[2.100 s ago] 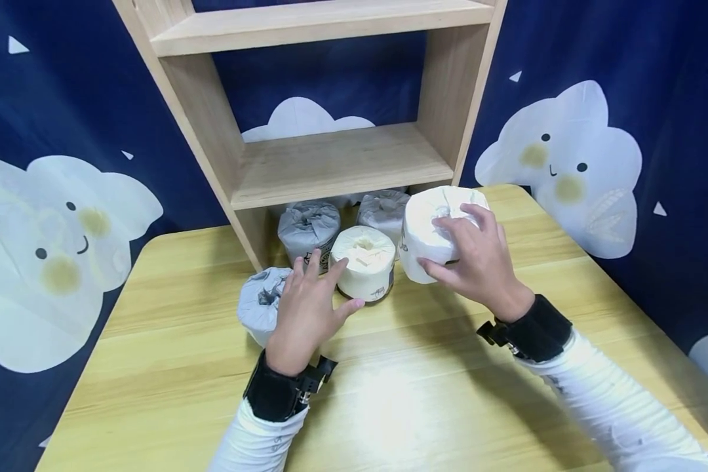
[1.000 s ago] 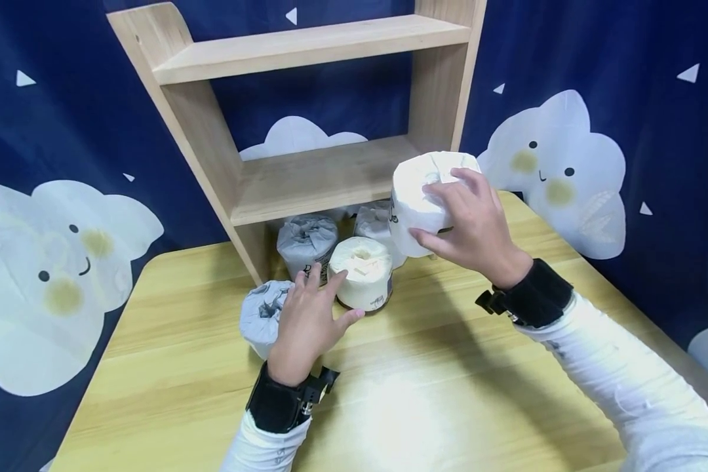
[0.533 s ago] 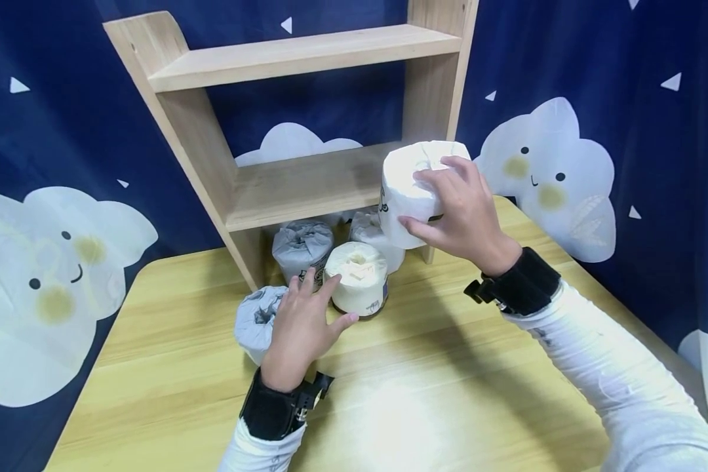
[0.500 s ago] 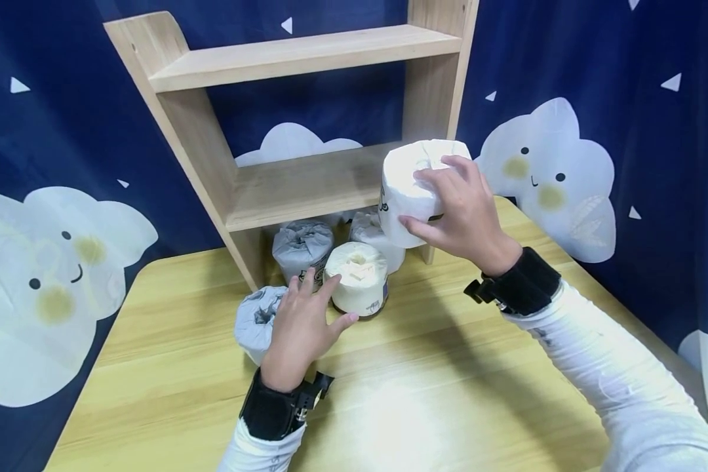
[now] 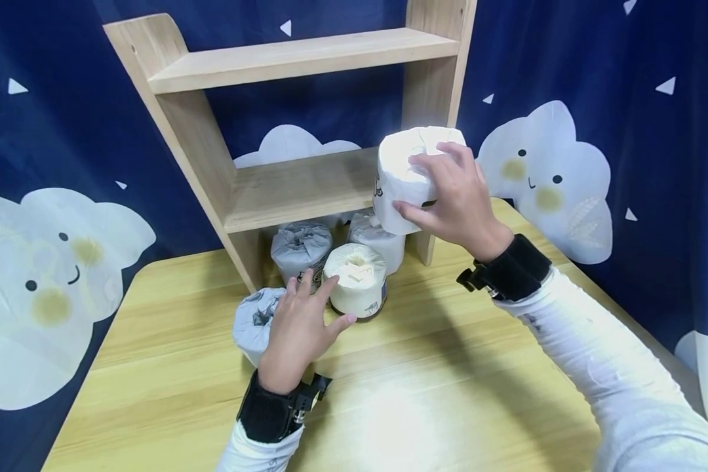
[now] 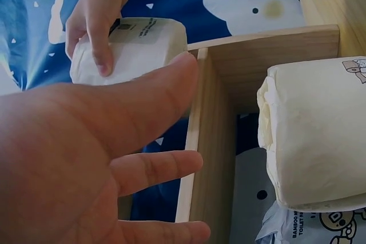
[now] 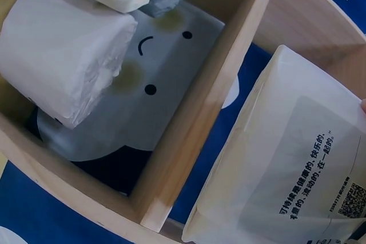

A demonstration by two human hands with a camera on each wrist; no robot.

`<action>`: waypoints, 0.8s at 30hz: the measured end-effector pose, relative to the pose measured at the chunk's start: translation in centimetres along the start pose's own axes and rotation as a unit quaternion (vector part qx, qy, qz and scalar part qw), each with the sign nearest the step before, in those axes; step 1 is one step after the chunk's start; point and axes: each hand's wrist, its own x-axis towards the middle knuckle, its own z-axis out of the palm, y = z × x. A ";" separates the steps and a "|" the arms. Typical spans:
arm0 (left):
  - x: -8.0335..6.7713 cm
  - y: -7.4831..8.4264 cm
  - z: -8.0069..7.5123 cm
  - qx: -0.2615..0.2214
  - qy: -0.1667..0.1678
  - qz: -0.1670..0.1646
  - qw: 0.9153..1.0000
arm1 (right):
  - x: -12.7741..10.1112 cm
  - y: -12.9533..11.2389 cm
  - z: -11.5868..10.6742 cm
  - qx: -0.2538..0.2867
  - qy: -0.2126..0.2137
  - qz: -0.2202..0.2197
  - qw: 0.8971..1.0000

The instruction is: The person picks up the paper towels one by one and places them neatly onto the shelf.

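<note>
My right hand (image 5: 463, 200) grips a white paper-wrapped toilet roll (image 5: 392, 187), thumb on its side and fingers over its top. The roll is lifted off the table, in front of the right end of the middle board (image 5: 307, 190); printed text shows on its wrapper (image 7: 286, 158) in the right wrist view. My left hand (image 5: 297, 331) has its fingers spread, between a grey-wrapped toilet roll (image 5: 249, 331), partly hidden behind it, and a cream toilet roll (image 5: 356, 292). The left wrist view shows a gap between my thumb and the cream roll (image 6: 320, 135).
A wooden shelf unit (image 5: 195, 151) stands at the table's back. Under its middle board are another grey toilet roll (image 5: 301, 246) and a white one (image 5: 389, 246). The wooden table (image 5: 171, 373) spreads in front. A dark blue curtain (image 5: 543, 59) with clouds hangs behind.
My right hand has raised the white toilet roll from low beside the cream one to the middle board's height, shifting slightly left. My left hand keeps its place beside the rolls.
</note>
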 end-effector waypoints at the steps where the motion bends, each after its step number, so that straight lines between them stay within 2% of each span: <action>1: 0.0 0.0 0.0 -0.002 0.000 -0.001 1.000 | 0.1 0.0 0.1 0.001 -0.003 0.007 1.000; 14: -0.2 -0.3 -0.1 -0.005 -0.010 -0.007 1.000 | 1.2 0.6 1.5 0.003 -0.039 0.055 0.998; 24: -0.1 -0.4 -0.2 0.003 0.003 0.004 1.000 | 2.4 1.0 1.7 -0.014 -0.050 0.065 0.997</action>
